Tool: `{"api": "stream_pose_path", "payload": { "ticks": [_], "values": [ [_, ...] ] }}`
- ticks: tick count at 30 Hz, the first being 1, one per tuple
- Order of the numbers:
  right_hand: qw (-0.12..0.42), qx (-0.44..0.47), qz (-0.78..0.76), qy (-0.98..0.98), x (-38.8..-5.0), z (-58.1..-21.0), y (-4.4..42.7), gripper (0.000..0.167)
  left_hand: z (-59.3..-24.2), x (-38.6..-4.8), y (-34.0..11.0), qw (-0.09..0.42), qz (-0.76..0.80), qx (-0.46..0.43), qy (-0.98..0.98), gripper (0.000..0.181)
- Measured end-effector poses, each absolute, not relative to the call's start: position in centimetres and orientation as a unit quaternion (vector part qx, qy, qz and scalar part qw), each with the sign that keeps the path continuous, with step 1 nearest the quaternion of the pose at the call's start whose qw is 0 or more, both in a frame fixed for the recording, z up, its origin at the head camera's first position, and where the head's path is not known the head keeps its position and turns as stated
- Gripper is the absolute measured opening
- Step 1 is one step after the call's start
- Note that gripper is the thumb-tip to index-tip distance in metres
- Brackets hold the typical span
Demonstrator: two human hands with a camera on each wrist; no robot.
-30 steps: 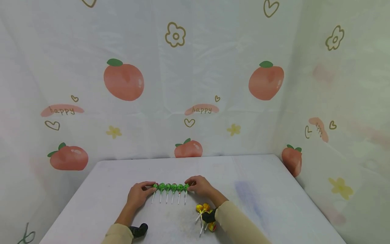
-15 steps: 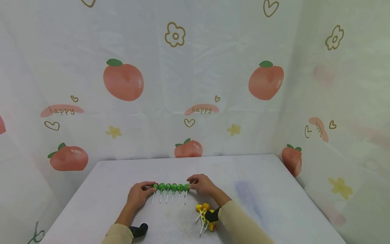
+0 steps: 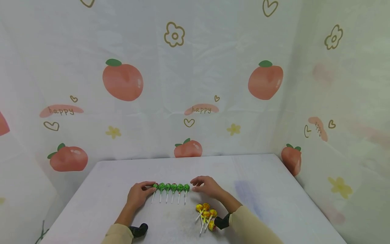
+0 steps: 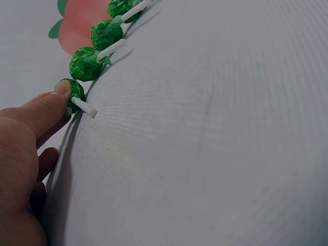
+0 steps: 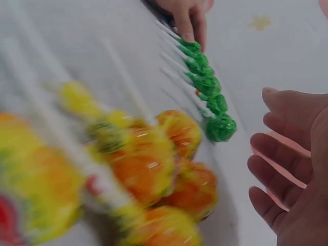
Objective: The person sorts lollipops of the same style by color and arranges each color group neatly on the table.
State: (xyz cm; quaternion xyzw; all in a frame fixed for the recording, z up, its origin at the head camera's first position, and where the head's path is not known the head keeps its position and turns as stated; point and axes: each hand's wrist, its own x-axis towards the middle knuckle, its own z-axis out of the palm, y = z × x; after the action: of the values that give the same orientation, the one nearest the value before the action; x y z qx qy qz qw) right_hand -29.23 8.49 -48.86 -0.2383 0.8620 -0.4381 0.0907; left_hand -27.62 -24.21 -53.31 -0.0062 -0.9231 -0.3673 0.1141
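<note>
We see the left hand pinching the head of the end lollipop between thumb and fingers, at the left end of the green row. The right hand is spread, its fingers parted and slightly bent, just beside the right end of the green row and apart from it.

We count six lollipops in that row, side by side on the tabletop, heads away from the person and white sticks pointing back toward the person. The leftmost stick slants a little more than its neighbours.

On the person's side of the row, near its right end, we find the yellow lollipops in a loose pile, their sticks crossing at several angles. A black mount on the right wrist sits beside that pile; we cannot tell whether they touch.

Beige sleeves cover both forearms, also on the person's side of the row. Beyond the row, we see a pale backdrop printed with red fruit, hearts, flowers and the word "happy".
</note>
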Motion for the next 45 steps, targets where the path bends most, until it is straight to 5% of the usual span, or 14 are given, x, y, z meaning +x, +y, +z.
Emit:
{"api": "stream_pose_path", "payload": {
  "ticks": [13, 22, 45],
  "values": [
    [0.135, -0.246, -0.434, 0.856, -26.4, -50.4, 10.7, 0.018, -53.1, -27.5, -24.0, 0.120, -0.371, -0.008, -0.921, 0.028],
    [0.117, -0.313, -0.390, 0.858, -25.8, -51.4, 11.4, 0.018, -53.1, -27.5, -24.1, 0.109, -0.371, -0.008, -0.922, 0.029],
    [0.111, -0.298, -0.348, 0.882, -25.3, -50.8, 10.5, 0.008, -53.1, -27.6, -24.3, 0.113, -0.369, -0.012, -0.922, 0.028]
  ]
}}
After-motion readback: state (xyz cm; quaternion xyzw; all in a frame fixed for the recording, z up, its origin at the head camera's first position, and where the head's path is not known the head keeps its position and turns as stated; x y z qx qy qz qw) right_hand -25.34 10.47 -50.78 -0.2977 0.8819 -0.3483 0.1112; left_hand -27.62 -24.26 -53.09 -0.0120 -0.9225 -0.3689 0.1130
